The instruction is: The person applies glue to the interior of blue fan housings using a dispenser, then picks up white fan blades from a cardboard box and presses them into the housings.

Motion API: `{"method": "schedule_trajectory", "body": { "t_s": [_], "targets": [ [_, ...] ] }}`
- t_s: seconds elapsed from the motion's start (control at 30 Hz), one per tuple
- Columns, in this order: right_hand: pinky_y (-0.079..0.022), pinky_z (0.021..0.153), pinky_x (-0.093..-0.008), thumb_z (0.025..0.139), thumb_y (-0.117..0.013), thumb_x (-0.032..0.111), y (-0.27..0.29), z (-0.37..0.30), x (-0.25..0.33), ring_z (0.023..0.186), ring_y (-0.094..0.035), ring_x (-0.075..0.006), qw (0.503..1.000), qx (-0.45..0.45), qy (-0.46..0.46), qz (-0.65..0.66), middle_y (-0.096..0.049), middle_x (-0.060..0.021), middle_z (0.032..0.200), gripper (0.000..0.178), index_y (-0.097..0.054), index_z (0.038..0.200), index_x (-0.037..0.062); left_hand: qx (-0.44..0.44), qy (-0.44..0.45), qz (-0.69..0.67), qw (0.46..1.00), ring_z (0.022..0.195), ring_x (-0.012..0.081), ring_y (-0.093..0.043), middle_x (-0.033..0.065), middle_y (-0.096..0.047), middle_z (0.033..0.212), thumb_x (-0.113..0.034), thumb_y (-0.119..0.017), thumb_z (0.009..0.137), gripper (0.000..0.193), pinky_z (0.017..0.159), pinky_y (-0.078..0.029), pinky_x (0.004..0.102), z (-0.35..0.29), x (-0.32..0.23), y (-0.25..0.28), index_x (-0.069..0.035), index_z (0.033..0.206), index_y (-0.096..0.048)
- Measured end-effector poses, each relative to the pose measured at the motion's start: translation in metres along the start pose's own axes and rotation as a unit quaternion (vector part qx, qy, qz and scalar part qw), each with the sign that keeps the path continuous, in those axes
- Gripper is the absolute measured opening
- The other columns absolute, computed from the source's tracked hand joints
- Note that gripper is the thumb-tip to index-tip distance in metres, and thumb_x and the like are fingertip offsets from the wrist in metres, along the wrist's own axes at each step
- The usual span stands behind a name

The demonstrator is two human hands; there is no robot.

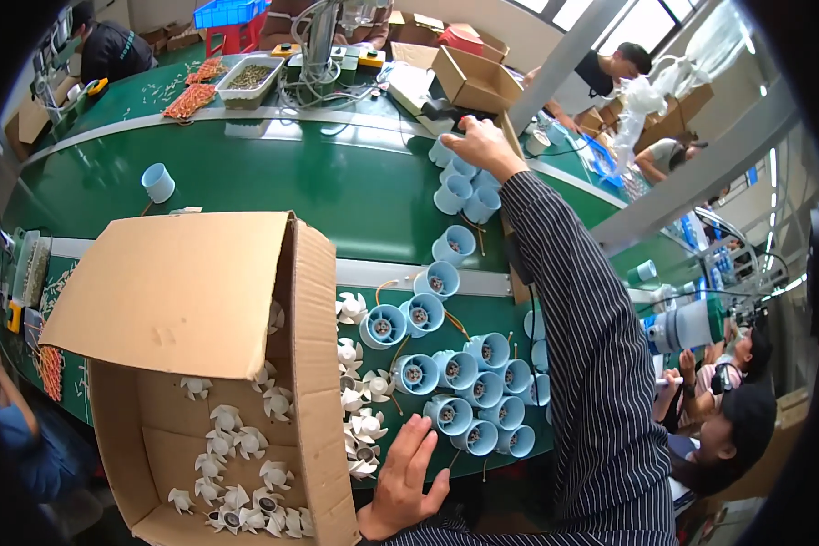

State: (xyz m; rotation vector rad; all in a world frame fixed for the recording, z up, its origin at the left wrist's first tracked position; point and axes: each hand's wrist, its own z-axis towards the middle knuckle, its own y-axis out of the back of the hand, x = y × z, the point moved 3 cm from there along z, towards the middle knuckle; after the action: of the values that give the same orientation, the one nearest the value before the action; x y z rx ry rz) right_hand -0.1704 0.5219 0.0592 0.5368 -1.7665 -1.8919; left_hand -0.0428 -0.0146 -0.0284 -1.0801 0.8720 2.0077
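My right hand [484,147] reaches far forward over a cluster of light-blue plastic cup-shaped housings [452,194] beside the belt's right edge; thumb and forefinger are apart, with the thumb near one housing's rim. The other fingertips are hidden. My left hand [405,482] is low, fingers spread, next to the cardboard box [323,391] and several more housings [448,414], which show round metal-coloured centres inside and trailing wires. White fan impellers [369,424] lie between the box and these housings. More impellers [237,499] are scattered inside the box, under its raised flap [168,291].
A lone blue housing [157,183] stands on the green belt [337,182] at the left. Beyond are a tub of small parts [249,82], orange wire bundles [191,100] and an open carton [476,79]. A grey post [569,59] rises at right. People sit around.
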Motion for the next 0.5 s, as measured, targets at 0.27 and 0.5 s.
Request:
{"method": "schedule_trajectory", "body": {
  "t_s": [0.27, 0.5],
  "targets": [
    [-0.049, 0.116, -0.0488, 0.101, -0.055, 0.067, -0.047, 0.069, -0.017, 0.143, -0.058, -0.0372, 0.984, 0.163, -0.015, -0.075, -0.061, -0.0219, 0.155, 0.078, -0.067, 0.146, 0.0045, 0.021, 0.046, -0.017, 0.999, 0.145, 0.0496, -0.053, 0.0278, -0.053, 0.157, -0.009, -0.081, 0.086, 0.071, 0.121, -0.047, 0.0548, 0.0, -0.001, 0.003, 0.004, 0.15, -0.054],
    [-0.047, 0.118, -0.0464, 0.1, -0.05, 0.07, -0.05, 0.043, -0.016, 0.143, -0.059, -0.0334, 0.921, 0.293, 0.163, -0.197, -0.057, -0.0151, 0.162, 0.078, -0.064, 0.151, 0.0122, 0.013, 0.038, -0.01, 0.999, 0.144, 0.05, -0.053, 0.0278, -0.052, 0.158, -0.009, -0.08, 0.086, 0.07, 0.121, -0.045, 0.056, 0.004, 0.001, 0.001, 0.004, 0.15, -0.054]
  ]
}}
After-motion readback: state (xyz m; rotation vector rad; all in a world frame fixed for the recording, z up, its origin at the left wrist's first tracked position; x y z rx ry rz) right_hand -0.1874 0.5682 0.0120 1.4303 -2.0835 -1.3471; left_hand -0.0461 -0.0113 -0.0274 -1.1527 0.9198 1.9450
